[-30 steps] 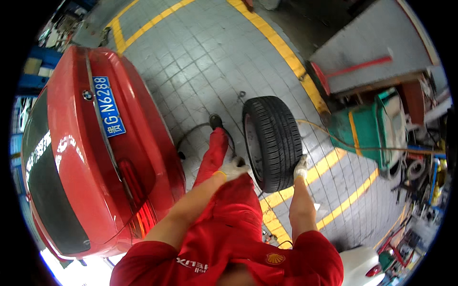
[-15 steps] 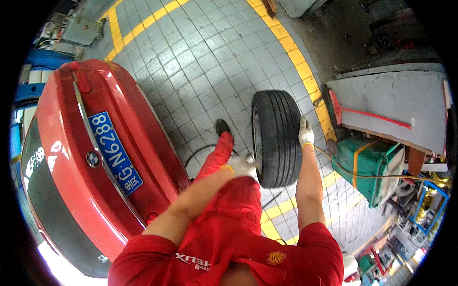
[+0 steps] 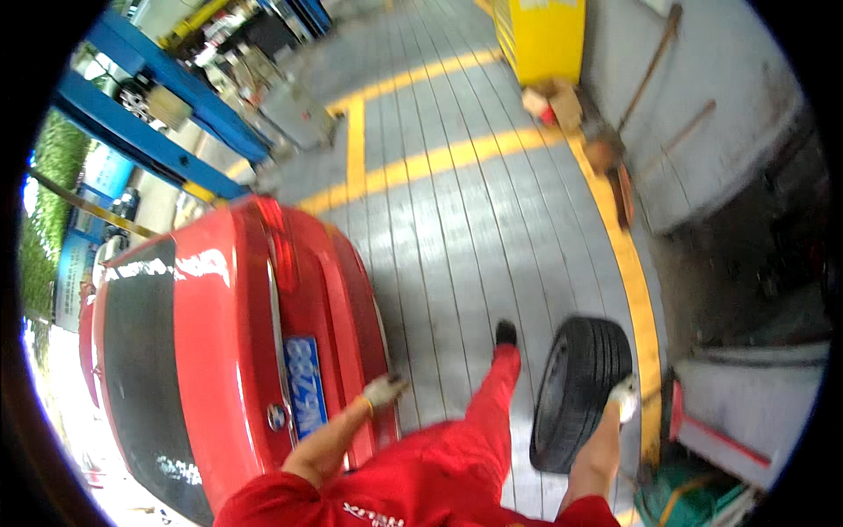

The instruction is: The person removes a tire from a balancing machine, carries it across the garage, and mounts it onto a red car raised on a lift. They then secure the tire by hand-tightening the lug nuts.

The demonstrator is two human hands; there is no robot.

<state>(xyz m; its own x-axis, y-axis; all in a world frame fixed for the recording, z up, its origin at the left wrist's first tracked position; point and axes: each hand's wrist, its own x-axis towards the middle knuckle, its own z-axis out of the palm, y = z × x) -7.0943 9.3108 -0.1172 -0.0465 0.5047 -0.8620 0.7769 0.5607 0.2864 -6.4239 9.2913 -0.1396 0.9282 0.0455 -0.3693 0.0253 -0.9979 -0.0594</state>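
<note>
One gray floor, hard and shiny, with dark straight seams and painted yellow stripes, fills the middle of the frame. One red car, of glossy, rounded metal with a dark glass rear window, occupies the left and lower left. One smooth gray wall spans the upper right. Two straight blue beams, apparently of painted metal, slant across the upper left. One yellow cabinet, boxlike, stands at the top, right of center. One tire, of black rubber, round and grooved along its tread, stands on edge at the lower right, between the leg in red cloth and the yellow stripe. One green bin, blurred, lies at the lower right edge. One blue plate, a flat rectangle, is fixed to the car's rear. Two hands wear pale gloves: the right hand is laid, opened, against the right side of the tread, not closed around it; the left hand, beside the car's rear and well apart from the tire, shows nothing in its grasp, its finger spread too blurred to tell. One dark shoe stands left of the tire.
</note>
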